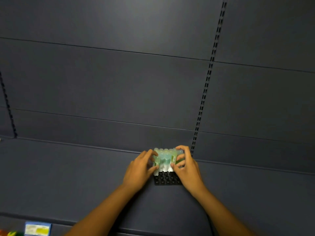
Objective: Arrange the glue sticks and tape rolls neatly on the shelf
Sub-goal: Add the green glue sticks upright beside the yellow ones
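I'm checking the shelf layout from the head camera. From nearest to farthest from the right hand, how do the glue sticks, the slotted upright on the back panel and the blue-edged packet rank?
1. The glue sticks, touching the right hand on its left side.
2. The slotted upright, just behind and to the right of the hand, running up the back panel.
3. The blue-edged packet, far off at the bottom left corner.

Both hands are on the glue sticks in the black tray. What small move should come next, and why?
Probably press the glue sticks down straight: both hands flank them, and the black tray shows empty holes in front.
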Motion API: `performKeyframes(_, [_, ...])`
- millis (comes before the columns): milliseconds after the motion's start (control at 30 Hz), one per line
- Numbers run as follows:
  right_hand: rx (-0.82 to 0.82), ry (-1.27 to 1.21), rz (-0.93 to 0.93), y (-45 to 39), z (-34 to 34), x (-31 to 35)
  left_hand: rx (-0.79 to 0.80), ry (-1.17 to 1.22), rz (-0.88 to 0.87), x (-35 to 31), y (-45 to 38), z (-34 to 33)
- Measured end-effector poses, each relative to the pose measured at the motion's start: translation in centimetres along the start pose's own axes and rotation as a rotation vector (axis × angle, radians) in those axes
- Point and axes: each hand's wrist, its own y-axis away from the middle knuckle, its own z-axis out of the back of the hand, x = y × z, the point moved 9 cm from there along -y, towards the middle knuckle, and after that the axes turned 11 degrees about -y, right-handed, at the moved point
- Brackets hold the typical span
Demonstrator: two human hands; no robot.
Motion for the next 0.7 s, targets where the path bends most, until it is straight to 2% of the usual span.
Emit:
performKeyframes(300, [0.031,0.079,-0.008,0.1,-3.6,-0.8,0.353,-0.465,0.042,3.8,-0.3,2.8])
performKeyframes(467, [0.009,0.098,0.006,0.4,-3.9,-0.8,0.35,-0.603,0.03,4.7,-0.3,4.3])
performKeyframes(700, [0.005,0.125,0.012,0.7,-4.6,-0.8,0.337,-0.619,0.02,5.0,0.3,5.1])
